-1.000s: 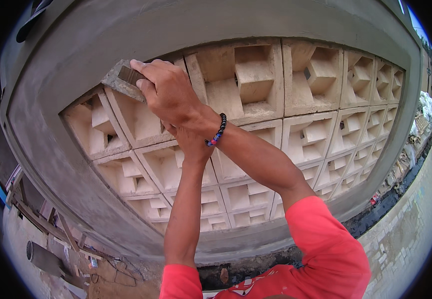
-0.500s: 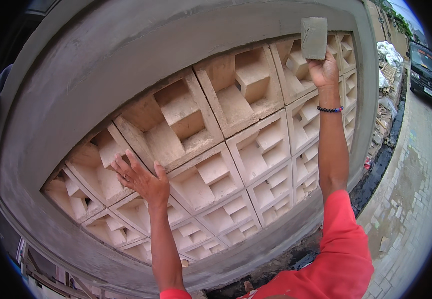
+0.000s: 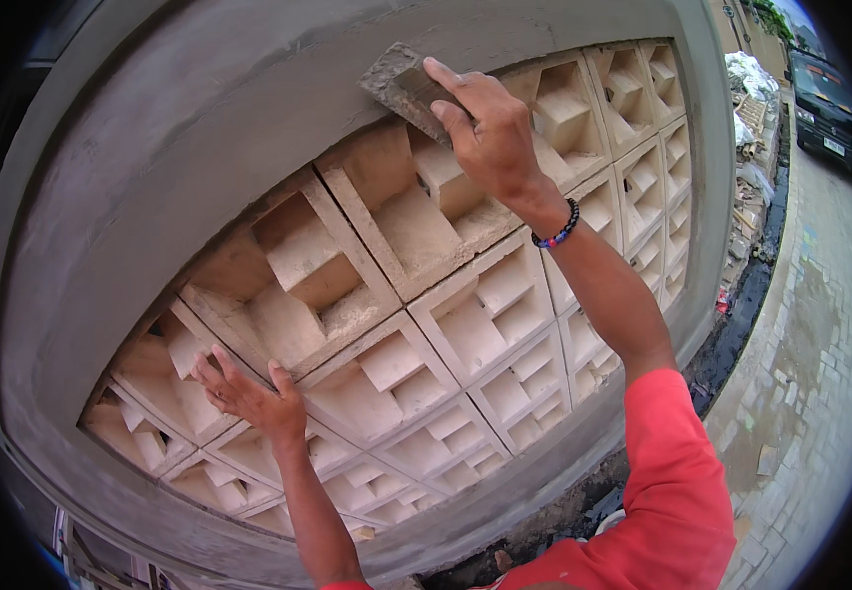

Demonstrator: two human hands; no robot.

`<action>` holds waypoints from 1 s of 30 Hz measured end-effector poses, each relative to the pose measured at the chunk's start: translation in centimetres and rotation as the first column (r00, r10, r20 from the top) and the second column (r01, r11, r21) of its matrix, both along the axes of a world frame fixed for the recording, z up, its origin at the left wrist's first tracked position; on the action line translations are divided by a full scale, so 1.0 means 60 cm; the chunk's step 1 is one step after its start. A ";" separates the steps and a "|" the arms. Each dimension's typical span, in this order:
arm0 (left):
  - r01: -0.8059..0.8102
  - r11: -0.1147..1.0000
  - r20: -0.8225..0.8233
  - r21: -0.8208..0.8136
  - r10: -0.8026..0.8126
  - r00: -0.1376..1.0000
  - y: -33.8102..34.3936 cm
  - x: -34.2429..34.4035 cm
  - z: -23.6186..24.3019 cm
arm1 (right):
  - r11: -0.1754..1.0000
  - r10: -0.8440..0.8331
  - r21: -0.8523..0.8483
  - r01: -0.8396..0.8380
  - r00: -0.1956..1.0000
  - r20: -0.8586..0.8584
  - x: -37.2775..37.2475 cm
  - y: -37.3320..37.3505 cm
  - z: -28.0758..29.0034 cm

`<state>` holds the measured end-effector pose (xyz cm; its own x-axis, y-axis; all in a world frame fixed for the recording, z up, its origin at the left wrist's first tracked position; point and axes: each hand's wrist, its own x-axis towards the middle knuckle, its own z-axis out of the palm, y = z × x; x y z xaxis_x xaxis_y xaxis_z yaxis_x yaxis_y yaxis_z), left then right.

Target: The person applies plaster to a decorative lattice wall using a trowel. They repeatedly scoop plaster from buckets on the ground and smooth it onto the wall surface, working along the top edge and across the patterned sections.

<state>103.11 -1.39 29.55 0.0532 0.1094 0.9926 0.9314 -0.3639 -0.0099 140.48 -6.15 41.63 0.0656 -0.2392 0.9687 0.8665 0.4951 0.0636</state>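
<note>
My right hand [image 3: 495, 128] grips a flat, rectangular grey block [image 3: 401, 84], its face and edges caked with rough mortar. Whether it is foam, wood or another material I cannot tell. The block is tilted against the lower edge of the smooth grey plaster band [image 3: 249, 79], just above the cream ventilation blocks [image 3: 426, 216]. Lower left, my left hand [image 3: 254, 393] is open, fingers spread, against the ridges between these blocks, holding nothing.
Grey plaster frames the whole panel of hollow blocks. Rubble and white sacks [image 3: 752, 79] lie along a dark wet gutter [image 3: 755, 285] at the right. Beyond it run a paved lane [image 3: 809, 393] and a parked dark vehicle [image 3: 824, 108].
My right hand has swung left with the grey block, from the panel's upper right to the plaster edge at top centre. My left hand stays spread on the blocks, shifting slightly in view.
</note>
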 end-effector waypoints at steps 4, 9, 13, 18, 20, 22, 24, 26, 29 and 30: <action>-0.020 1.000 0.009 -0.014 0.021 1.000 -0.002 0.000 0.005 | 0.979 0.167 0.138 -0.149 0.978 -0.127 0.064 -0.027 -0.004; 0.004 1.000 0.000 -0.003 -0.004 1.000 0.002 0.004 0.002 | 0.940 0.338 0.217 -0.264 0.819 -0.463 0.335 -0.018 0.027; -0.009 1.000 -0.009 0.009 0.009 1.000 0.003 0.006 0.003 | 0.989 0.150 0.058 -0.139 0.874 -0.463 0.323 -0.001 0.030; -0.004 1.000 -0.008 0.025 0.004 1.000 0.011 0.014 0.002 | 0.982 0.125 0.168 -0.090 0.970 -0.207 0.060 0.007 0.005; -0.021 0.999 -0.022 0.023 0.022 1.000 0.007 0.001 -0.001 | 0.981 0.182 0.088 -0.176 0.981 -0.067 -0.061 0.013 -0.016; -0.034 0.999 -0.019 0.022 0.034 0.999 0.006 -0.008 -0.003 | 0.946 0.325 -0.032 -0.324 0.945 0.033 -0.110 -0.005 -0.030; -0.026 1.000 -0.017 0.015 0.027 1.000 0.008 -0.004 -0.001 | 0.880 0.469 -0.124 -0.459 0.881 0.065 -0.113 -0.018 -0.035; -0.023 1.000 0.000 0.002 0.023 1.000 0.008 0.002 0.000 | 0.904 0.425 0.105 -0.415 0.900 -0.097 -0.031 -0.023 -0.017; -0.008 1.000 -0.020 0.018 0.008 1.000 0.004 0.005 0.004 | 0.865 0.498 0.271 -0.423 0.793 -0.350 0.190 -0.032 0.008; -0.024 0.999 -0.024 0.023 0.025 0.999 0.003 0.002 0.005 | 0.948 0.303 0.232 -0.216 0.831 -0.465 0.212 -0.059 0.023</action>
<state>103.21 -1.24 29.83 0.0751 0.0884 0.9933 0.9393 -0.3407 -0.0407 153.21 -9.67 43.03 0.6020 -0.2964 0.7414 0.6461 0.7264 -0.2343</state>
